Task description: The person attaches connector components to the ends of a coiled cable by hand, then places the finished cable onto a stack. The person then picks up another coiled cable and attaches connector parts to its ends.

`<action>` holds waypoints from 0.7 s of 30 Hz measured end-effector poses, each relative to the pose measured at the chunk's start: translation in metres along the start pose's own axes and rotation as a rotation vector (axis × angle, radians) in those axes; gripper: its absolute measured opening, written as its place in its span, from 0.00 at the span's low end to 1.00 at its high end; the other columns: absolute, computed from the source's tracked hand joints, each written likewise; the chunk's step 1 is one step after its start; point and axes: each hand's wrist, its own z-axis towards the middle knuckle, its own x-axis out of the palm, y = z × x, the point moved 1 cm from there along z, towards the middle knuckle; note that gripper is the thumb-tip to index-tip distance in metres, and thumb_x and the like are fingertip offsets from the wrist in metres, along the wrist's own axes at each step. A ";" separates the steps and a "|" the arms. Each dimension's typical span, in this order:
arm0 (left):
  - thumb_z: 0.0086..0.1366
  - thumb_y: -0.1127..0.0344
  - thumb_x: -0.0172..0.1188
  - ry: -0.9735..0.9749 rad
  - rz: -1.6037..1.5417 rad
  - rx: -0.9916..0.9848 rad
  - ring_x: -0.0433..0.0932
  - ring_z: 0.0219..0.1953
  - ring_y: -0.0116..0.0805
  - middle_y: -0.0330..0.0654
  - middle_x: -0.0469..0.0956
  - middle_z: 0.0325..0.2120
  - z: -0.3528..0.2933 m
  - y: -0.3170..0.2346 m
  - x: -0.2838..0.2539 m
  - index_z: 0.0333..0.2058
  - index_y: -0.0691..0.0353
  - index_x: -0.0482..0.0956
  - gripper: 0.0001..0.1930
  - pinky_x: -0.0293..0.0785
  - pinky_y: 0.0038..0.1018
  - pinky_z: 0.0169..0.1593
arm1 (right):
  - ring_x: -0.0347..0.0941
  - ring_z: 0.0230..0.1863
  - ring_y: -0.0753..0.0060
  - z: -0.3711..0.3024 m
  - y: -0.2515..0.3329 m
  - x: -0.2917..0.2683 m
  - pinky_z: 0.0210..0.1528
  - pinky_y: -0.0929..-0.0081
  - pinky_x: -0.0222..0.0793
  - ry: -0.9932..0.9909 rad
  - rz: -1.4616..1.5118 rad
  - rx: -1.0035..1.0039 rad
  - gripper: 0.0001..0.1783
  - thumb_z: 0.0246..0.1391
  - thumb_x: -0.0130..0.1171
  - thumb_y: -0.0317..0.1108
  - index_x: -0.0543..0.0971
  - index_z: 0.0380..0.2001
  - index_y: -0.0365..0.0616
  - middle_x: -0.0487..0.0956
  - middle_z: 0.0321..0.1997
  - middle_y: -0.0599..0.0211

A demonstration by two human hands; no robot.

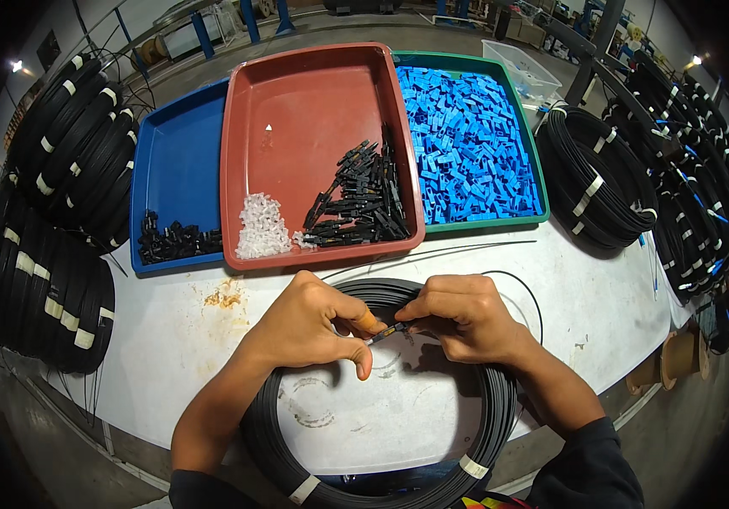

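Note:
A small black cable connector (390,332) with a pale end is held between my hands, above the opening of a black cable coil (264,424). My right hand (468,316) pinches the connector's right end, its lower fingers curled. My left hand (318,322) is at the pale end, with the forefinger against the connector and the thumb bent downward just below. The fingertips partly cover both ends. White tape bands the coil, which lies around the space below my hands at the table's near edge. A loose cable loop arcs out to the right of my right hand.
Behind the coil on the white table (589,293) stand a blue tray (179,153) of black pieces, a red tray (297,102) of clear pieces and black connectors, and a green tray (537,182) of blue clips. Taped cable coils (50,284) are stacked left, more coils (598,182) right.

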 end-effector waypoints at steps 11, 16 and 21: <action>0.40 0.70 0.82 -0.019 -0.016 0.004 0.87 0.27 0.29 0.45 0.87 0.26 0.004 -0.003 0.001 0.32 0.67 0.89 0.18 0.81 0.23 0.31 | 0.79 0.25 0.65 0.000 0.001 0.000 0.27 0.70 0.71 -0.026 -0.047 0.016 0.15 0.39 0.72 0.18 0.87 0.34 0.40 0.81 0.26 0.64; 0.40 0.70 0.82 -0.037 -0.009 0.019 0.86 0.25 0.29 0.44 0.87 0.24 0.004 -0.001 0.004 0.30 0.67 0.89 0.16 0.80 0.23 0.29 | 0.78 0.26 0.61 0.000 -0.002 0.001 0.27 0.68 0.72 -0.029 -0.033 0.004 0.16 0.37 0.69 0.17 0.86 0.34 0.40 0.79 0.26 0.63; 0.40 0.69 0.81 -0.052 -0.050 0.024 0.85 0.24 0.29 0.44 0.87 0.23 0.005 0.002 0.007 0.29 0.66 0.88 0.15 0.78 0.22 0.27 | 0.76 0.27 0.57 -0.002 -0.002 0.001 0.28 0.64 0.71 -0.046 -0.021 0.016 0.17 0.36 0.66 0.16 0.85 0.35 0.40 0.77 0.25 0.62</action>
